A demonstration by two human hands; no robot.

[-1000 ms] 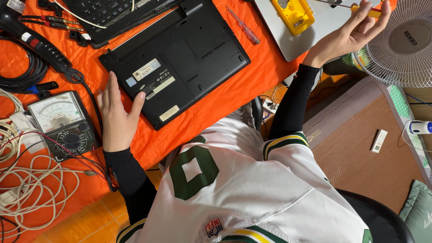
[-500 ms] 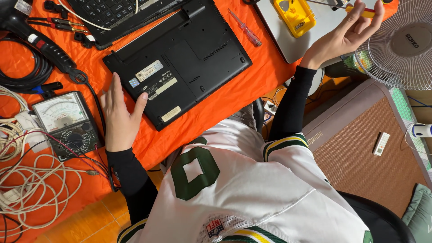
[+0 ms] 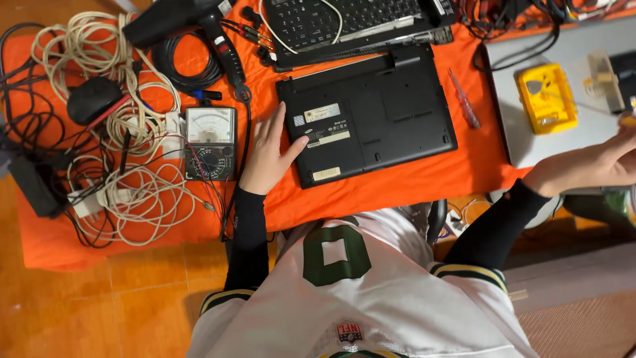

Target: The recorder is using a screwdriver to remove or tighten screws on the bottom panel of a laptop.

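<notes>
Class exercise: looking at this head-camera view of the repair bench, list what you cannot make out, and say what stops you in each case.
- Right hand: fingertips cut off by the right edge, so whether it holds anything is unclear.
- Laptop: lies underside up, so screen and keys are hidden.
- Keyboard: far part cut off by the top edge.
- Yellow box: contents too small to tell.
- Left hand: rests at the laptop's left edge; palm hidden.

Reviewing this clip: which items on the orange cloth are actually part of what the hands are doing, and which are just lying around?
In hand:
- upturned black laptop, left hand resting on its edge
- small yellow-tipped object, blurred, at the right hand

Lying about:
- analog multimeter
- red-handled screwdriver
- yellow case
- white cables
- black keyboard
</notes>
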